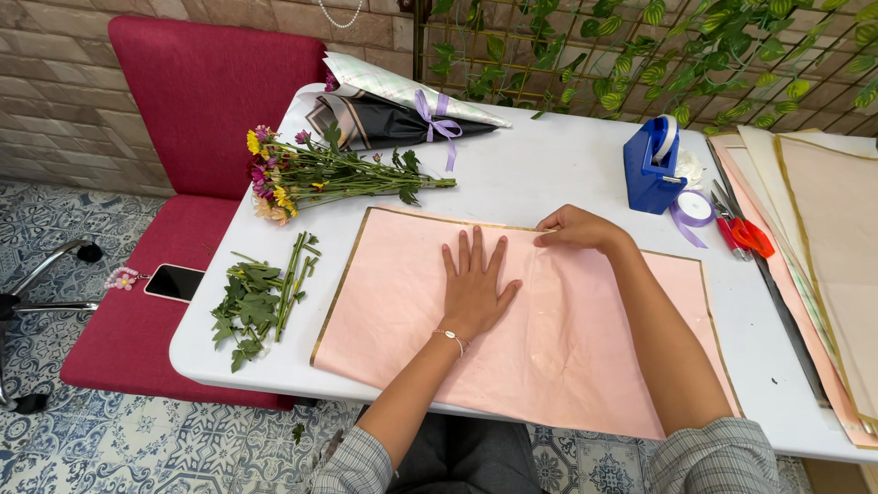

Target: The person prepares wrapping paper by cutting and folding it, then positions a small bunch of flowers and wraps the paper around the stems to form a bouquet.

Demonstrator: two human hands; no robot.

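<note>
A large pink wrapping sheet (567, 348) with a gold border lies flat on the white table (549, 174). My left hand (474, 284) rests palm down on the middle of the sheet, fingers spread. At the sheet's far edge, my right hand (576, 229) presses down with its fingertips pinching the paper. A loose bunch of small yellow, pink and purple flowers (320, 176) lies to the upper left of the sheet. Cut stems and leaves (265, 297) lie in a pile at its left.
A wrapped bouquet (393, 114) in black and pale paper with a lilac ribbon lies at the back. A blue tape dispenser (651, 169), lilac ribbon (692, 212), red-handled scissors (743, 233) and stacked paper sheets (823, 247) are at the right. A phone (174, 282) lies on the red chair (183, 137).
</note>
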